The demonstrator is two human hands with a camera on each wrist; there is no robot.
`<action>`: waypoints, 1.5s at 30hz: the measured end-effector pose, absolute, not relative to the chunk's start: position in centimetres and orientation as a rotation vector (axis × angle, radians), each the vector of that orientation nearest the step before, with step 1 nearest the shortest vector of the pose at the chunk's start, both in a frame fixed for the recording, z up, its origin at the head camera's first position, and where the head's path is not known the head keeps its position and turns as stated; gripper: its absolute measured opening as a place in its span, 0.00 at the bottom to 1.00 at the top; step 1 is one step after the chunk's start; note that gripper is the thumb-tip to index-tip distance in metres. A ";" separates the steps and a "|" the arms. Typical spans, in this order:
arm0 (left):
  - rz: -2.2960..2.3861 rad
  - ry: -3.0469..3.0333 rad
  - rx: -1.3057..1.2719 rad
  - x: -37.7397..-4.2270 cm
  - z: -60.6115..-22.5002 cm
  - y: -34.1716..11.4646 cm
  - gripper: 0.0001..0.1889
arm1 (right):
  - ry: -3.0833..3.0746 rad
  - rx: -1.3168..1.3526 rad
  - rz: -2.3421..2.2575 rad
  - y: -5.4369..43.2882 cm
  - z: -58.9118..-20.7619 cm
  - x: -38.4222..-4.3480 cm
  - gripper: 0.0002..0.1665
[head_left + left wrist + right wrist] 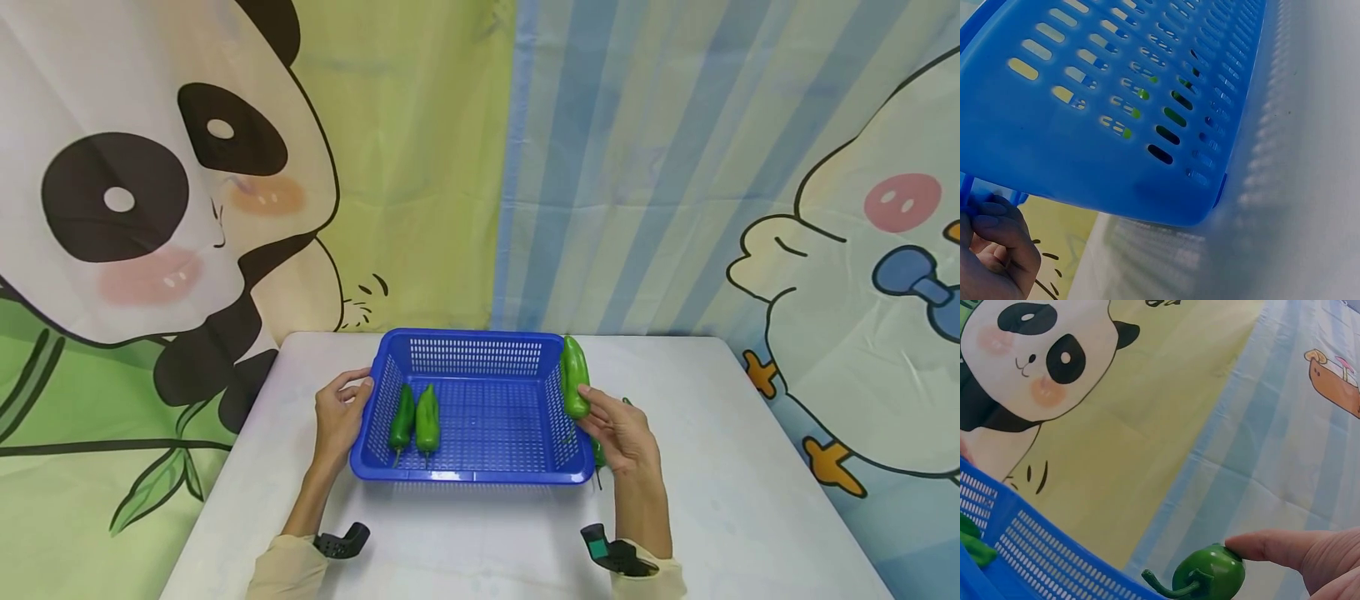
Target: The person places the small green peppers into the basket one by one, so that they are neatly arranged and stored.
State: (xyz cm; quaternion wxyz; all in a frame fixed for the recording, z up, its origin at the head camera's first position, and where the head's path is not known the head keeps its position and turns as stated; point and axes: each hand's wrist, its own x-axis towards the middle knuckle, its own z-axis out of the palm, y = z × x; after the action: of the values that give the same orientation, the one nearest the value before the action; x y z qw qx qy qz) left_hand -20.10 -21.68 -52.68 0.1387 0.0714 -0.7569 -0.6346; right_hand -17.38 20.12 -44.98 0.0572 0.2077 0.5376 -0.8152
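Observation:
A blue plastic basket [472, 477] stands on the table with two green peppers, a darker one [402, 421] and a lighter one [427, 421], lying side by side in its left part. My left hand [341, 417] grips the basket's left rim; its curled fingers show at the rim in the left wrist view. My right hand [618, 429] pinches a long green pepper [575, 379] upright at the basket's right rim. In the right wrist view the stem end of this pepper [1213, 575] faces the camera, with the index fingertip on it. Other green peppers [598, 452] lie right of the basket, mostly hidden.
The white table [750, 467] reaches back to a cloth curtain [600, 167] with a panda and a bird printed on it. Slots run through the basket's side wall [1085, 156]. A black strap device [341, 542] sits on each wrist.

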 end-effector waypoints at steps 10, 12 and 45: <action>-1.835 -2.190 0.222 -20.2 -52.9 -21.8 0.18 | 1.660 0.592 -2.423 18.5 -45.0 -17.8 0.33; -1.835 -2.192 0.224 -20.2 -52.9 -21.8 0.18 | 1.669 0.580 -2.413 18.0 -45.1 -18.0 0.36; -1.849 -2.167 0.199 -20.1 -52.9 -21.6 0.18 | 1.845 0.484 -2.286 9.1 -47.8 -19.7 0.22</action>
State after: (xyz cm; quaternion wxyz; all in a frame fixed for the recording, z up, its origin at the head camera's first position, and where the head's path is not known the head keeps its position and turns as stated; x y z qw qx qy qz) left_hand -20.13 -21.64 -52.86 0.1425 0.0689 -0.7511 -0.6409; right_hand -19.72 9.09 -47.76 0.0822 0.1620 0.6176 -0.7652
